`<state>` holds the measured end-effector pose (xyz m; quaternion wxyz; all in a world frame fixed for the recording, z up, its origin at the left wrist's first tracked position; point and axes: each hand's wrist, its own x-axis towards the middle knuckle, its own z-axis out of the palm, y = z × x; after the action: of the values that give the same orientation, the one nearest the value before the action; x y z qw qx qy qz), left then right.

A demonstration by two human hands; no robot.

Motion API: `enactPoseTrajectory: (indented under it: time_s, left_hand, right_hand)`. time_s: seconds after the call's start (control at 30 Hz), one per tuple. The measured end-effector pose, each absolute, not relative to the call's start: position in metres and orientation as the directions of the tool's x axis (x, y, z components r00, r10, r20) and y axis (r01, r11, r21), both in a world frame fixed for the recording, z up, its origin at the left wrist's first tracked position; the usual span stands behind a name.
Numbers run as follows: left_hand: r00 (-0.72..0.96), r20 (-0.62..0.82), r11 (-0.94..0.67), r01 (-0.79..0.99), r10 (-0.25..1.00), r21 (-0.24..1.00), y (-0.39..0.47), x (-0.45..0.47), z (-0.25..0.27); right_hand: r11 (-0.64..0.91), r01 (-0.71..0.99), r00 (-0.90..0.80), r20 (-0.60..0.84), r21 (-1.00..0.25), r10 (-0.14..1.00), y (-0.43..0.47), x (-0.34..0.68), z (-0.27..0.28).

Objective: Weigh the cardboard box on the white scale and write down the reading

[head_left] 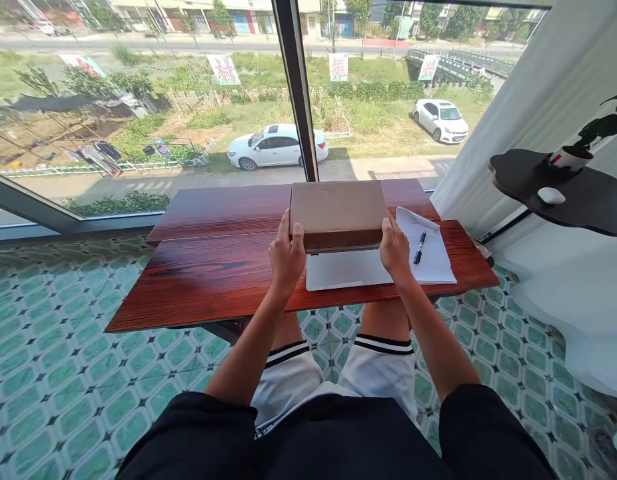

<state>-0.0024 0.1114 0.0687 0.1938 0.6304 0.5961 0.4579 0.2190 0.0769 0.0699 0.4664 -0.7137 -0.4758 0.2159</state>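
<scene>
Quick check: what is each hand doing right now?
Left hand: closed on the left edge of the laptop lid.
Right hand: closed on the lid's right edge.

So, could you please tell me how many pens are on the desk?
1. The pen lies on the paper just right of the right hand, beside the laptop. Others could be hidden behind its lid.

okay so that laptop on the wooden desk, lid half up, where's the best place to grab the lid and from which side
Probably by the lid's two side edges near its front corners, coming from the seat side. The laptop lid is tilted partly open toward the window, and the left hand and right hand already hold it there.
</scene>
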Motion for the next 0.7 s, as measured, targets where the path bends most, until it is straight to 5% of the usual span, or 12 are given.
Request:
enactPoseTrajectory:
  time_s: [0.7]
  left_hand:
    - [-0.008, 0.316, -0.255, 0.572, 0.949, 0.780, 0.112, 0.030, 0.043]
  right_hand:
    - [-0.283, 0.602, 0.556, 0.138, -0.746, 0.820, 0.072, 0.259, 0.046]
